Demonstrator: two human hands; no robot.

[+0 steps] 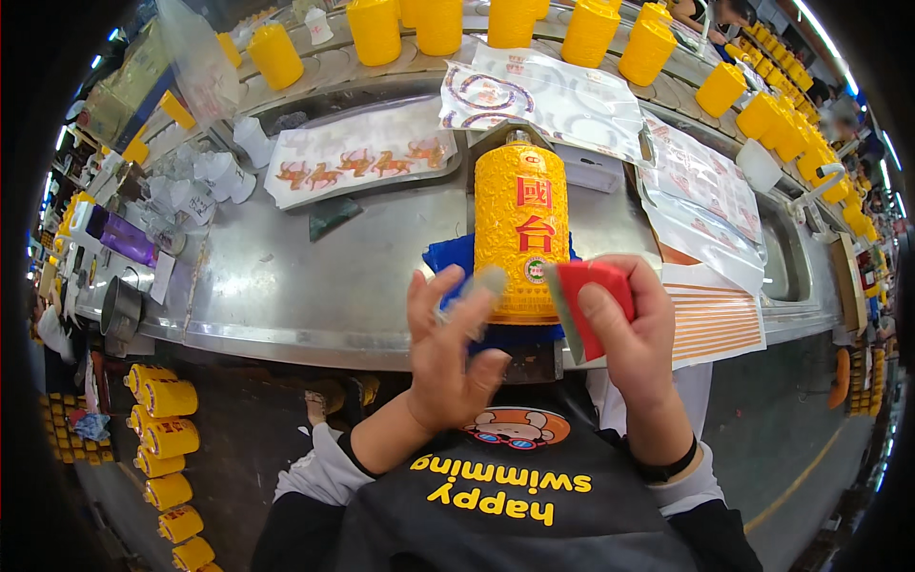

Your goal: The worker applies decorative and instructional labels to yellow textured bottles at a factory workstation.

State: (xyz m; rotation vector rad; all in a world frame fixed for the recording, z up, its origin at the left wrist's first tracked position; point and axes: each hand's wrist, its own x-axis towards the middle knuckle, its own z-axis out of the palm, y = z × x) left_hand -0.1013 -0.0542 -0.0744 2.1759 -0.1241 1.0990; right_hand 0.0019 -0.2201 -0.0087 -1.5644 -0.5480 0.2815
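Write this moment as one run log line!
left hand: blurred, fingers spread; right hand: holding red-and-grey tool; yellow bottle: on blue cloth

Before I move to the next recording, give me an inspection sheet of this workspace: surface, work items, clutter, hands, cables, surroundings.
Surface: metal worktop, a dark green piece lying on it.
Work items: yellow bottle with red characters; blue material showing around its lower part; red flat tool with a grey edge.
Clutter: decal sheet beyond the bottle's left; purple item farther left.
Hands: left hand open, fingers blurred; right hand grips the red flat tool.
Cables: nothing seen.
Surroundings: row of yellow containers behind; sink at right.
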